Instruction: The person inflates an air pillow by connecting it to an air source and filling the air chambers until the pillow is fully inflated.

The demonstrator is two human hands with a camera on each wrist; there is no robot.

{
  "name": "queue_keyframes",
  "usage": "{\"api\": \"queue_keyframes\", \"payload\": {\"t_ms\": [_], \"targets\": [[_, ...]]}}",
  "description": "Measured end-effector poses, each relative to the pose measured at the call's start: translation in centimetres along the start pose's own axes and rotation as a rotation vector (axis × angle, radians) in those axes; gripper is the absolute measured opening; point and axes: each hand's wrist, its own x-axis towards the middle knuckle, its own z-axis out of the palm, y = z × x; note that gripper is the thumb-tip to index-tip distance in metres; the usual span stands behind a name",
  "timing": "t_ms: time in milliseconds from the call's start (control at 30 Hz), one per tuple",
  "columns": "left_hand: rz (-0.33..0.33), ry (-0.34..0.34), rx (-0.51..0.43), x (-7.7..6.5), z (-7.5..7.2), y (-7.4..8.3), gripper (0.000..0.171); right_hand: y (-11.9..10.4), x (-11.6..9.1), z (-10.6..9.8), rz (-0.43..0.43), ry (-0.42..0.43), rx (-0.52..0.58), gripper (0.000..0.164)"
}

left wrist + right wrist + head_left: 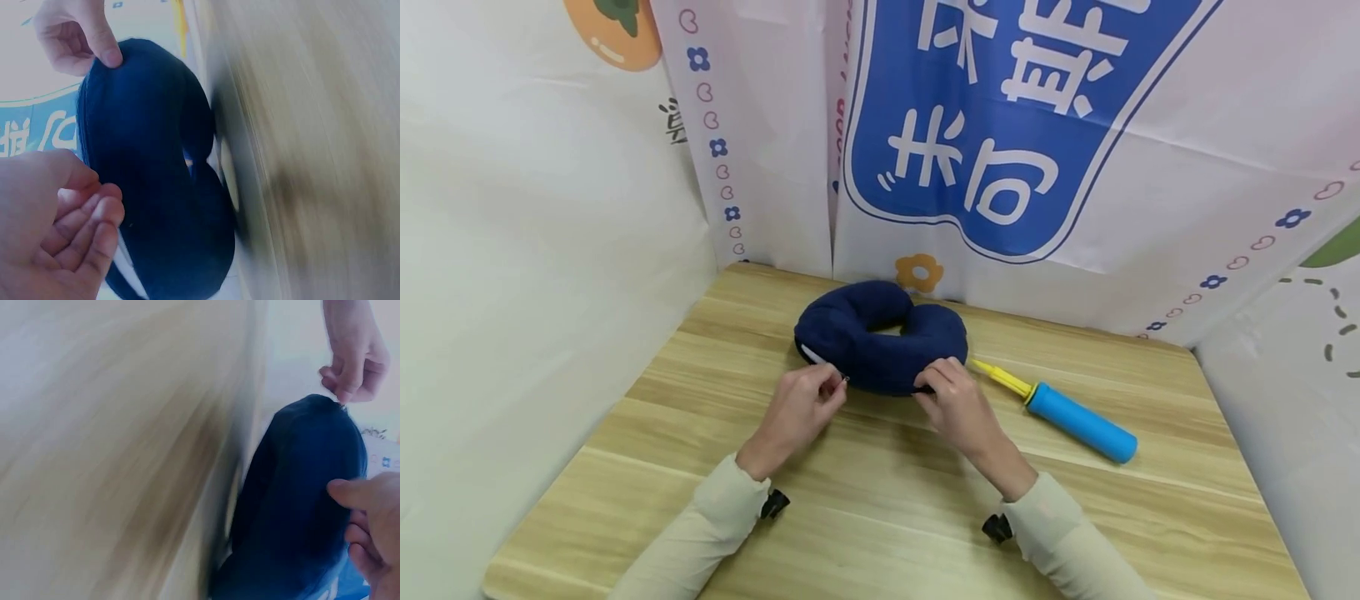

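A navy-blue U-shaped neck pillow [887, 361] lies on the table, its outer curve towards the person. Along its near-left edge a zipper is partly undone, and white material [811, 354] shows in the slit. My left hand [799, 406] pinches the zipper pull [846, 379] between thumb and forefinger at the end of that slit. On the pillow's near-right edge, my right hand [958, 407] grips the fabric, thumb on one face and curled fingers on the other. The left wrist view shows the white strip [129, 265] just below the left fingertips.
Right of the pillow lies a blue hand pump [1082, 422] with a yellow nozzle end [1003, 379] pointing at the pillow. The wood-grain table [865, 517] meets a printed cloth backdrop [775, 167] behind, with white sheets at both sides.
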Motion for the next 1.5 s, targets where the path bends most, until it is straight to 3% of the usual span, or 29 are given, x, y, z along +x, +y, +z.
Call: {"api": "queue_keyframes", "payload": {"t_ms": [167,400,533,667,800,900,1067,1333,1400,1500], "targets": [[0.025,-0.003,-0.053,0.2,-0.3,0.4,0.023,-0.7,0.5,0.4,-0.056,0.022,-0.029,0.03],[0.08,-0.01,-0.024,-0.2,-0.7,0.3,0.024,-0.4,0.7,0.8,-0.081,0.014,-0.043,0.023],[0.046,0.032,0.005,-0.4,-1.5,-0.6,0.022,0.9,0.3,-0.1,-0.017,-0.002,-0.041,0.021],[0.008,0.084,0.003,-0.7,-2.2,-1.3,0.021,1.7,-0.2,-1.1,0.057,0.012,-0.021,0.032],[0.059,0.051,-0.026,-0.9,-2.1,-1.0,0.019,0.6,0.3,-1.0,-0.065,0.009,0.005,0.038],[0.098,0.03,-0.042,-0.9,-1.6,-0.4,0.019,-0.6,0.9,0.1,-0.174,-0.017,-0.048,0.035],[0.124,0.02,-0.025,-1.1,-1.4,0.1,0.021,-1.2,1.1,1.2,-0.2,0.002,-0.131,0.02],[0.021,0.083,0.021,-2.2,-3.0,-1.9,0.025,0.0,0.6,1.2,-0.234,0.037,-0.044,0.015],[-0.016,0.052,0.026,-2.4,-3.1,-2.5,0.024,0.2,0.3,1.3,-0.249,0.011,-0.025,0.016],[-0.086,-0.052,0.016,-2.5,-3.1,-3.0,0.021,0.4,-0.1,1.3,-0.257,-0.06,-0.003,0.017]]}}
